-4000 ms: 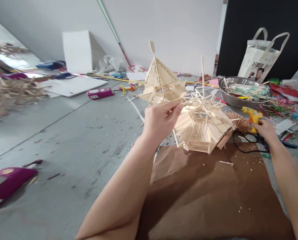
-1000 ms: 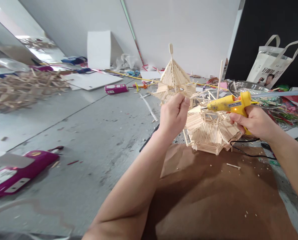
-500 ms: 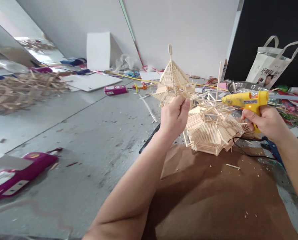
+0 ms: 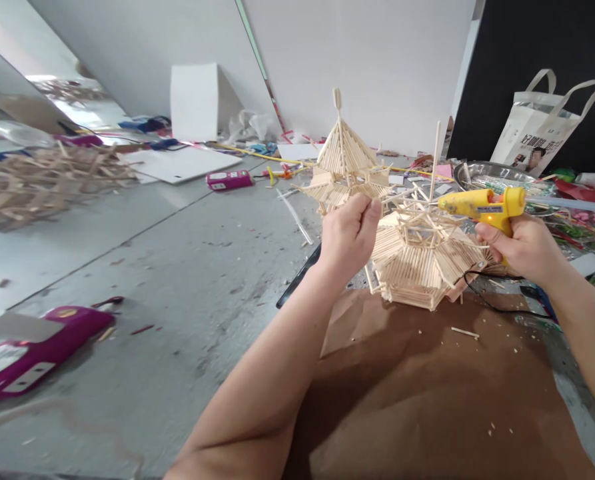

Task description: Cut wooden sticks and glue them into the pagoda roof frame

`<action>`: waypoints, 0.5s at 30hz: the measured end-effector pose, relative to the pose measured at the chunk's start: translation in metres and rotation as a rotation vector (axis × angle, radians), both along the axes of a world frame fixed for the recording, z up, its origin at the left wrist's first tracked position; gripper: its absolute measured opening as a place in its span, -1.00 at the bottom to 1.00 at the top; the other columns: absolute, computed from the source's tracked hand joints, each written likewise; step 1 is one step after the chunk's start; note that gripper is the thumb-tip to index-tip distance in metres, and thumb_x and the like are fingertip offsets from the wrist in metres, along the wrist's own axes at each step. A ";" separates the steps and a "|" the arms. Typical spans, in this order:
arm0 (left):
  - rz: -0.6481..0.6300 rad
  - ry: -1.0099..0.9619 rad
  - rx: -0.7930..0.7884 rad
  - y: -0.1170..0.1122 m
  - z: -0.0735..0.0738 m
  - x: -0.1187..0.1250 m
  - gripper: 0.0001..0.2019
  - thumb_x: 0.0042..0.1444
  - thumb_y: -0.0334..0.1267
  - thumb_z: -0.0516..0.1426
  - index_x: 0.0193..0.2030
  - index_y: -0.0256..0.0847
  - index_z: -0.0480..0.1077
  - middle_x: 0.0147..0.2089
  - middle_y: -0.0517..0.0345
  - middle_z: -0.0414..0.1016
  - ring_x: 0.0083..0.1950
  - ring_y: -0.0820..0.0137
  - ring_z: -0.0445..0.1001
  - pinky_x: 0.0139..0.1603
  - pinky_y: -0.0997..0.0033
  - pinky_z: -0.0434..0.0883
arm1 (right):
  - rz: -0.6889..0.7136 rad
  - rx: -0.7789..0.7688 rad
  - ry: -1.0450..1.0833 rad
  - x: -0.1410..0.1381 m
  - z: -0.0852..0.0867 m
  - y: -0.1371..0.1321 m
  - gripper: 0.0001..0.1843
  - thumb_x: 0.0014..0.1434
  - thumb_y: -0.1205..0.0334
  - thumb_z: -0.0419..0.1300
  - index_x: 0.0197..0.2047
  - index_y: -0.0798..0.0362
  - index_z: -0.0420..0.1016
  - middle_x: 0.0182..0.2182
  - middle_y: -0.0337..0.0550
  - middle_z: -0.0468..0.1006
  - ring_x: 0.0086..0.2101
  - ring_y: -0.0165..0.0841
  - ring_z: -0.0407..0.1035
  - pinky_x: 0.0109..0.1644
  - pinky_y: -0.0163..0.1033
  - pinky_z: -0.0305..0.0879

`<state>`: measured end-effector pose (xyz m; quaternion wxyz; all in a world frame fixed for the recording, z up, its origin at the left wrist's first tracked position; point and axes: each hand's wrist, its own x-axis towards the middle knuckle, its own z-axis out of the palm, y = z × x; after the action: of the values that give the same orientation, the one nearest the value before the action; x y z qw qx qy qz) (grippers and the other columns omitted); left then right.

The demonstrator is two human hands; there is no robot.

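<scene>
My left hand [image 4: 348, 235] is closed in a pinch on a thin wooden stick that reaches right into the open top of a hexagonal stick-built roof model [image 4: 420, 260]. That model stands at the far edge of a brown paper sheet [image 4: 427, 393]. My right hand [image 4: 522, 250] grips a yellow hot glue gun [image 4: 482, 205], its nozzle pointing left over the model's right side. A black cord trails from the gun. A second, pointed stick tower [image 4: 344, 163] stands just behind my left hand.
On the grey floor lie a magenta box [image 4: 22, 347] at the near left, another [image 4: 230, 179] farther back, a stick lattice [image 4: 42, 177] at far left and a white board [image 4: 184, 163]. A metal bowl [image 4: 487, 175], white tote bag [image 4: 542, 130] and colourful scraps crowd the right.
My right hand took the glue gun off the floor, brought it over the model, drew it back right, and now it edges left again. My left hand keeps its pinch on the stick.
</scene>
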<state>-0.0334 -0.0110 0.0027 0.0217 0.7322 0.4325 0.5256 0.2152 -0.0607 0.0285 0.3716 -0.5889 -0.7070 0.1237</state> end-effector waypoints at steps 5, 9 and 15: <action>0.003 0.006 -0.006 0.000 -0.001 0.001 -0.71 0.15 -0.20 -0.05 -0.58 -0.18 0.08 -0.65 0.29 0.10 -0.60 0.53 0.10 -0.55 0.50 0.07 | 0.008 0.056 -0.032 -0.001 0.000 -0.002 -0.74 0.07 -0.03 0.14 -0.45 -0.02 0.38 -0.64 -0.20 0.33 -0.48 -0.29 0.32 -0.46 -0.22 0.13; 0.017 0.009 -0.008 0.000 -0.002 0.002 -0.69 0.15 -0.20 -0.05 -0.59 -0.18 0.01 -0.66 0.31 0.05 -0.61 0.54 0.04 -0.56 0.50 0.04 | -0.028 0.044 -0.085 -0.002 0.001 -0.003 -0.72 0.08 -0.05 0.11 -0.44 -0.01 0.37 -0.62 -0.19 0.36 -0.47 -0.29 0.34 -0.43 -0.21 0.17; 0.015 0.025 -0.003 -0.001 -0.001 0.002 -0.69 0.15 -0.21 -0.06 -0.59 -0.18 -0.01 -0.65 0.32 0.02 -0.60 0.55 0.02 -0.56 0.52 0.03 | -0.092 -0.088 -0.134 -0.003 0.004 -0.005 -0.62 0.09 -0.14 0.04 -0.47 0.01 0.32 -0.68 -0.21 0.32 -0.44 -0.27 0.35 -0.37 -0.20 0.18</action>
<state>-0.0314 -0.0118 0.0020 0.0134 0.7355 0.4389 0.5159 0.2127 -0.0659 0.0322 0.3026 -0.6433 -0.6964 0.0979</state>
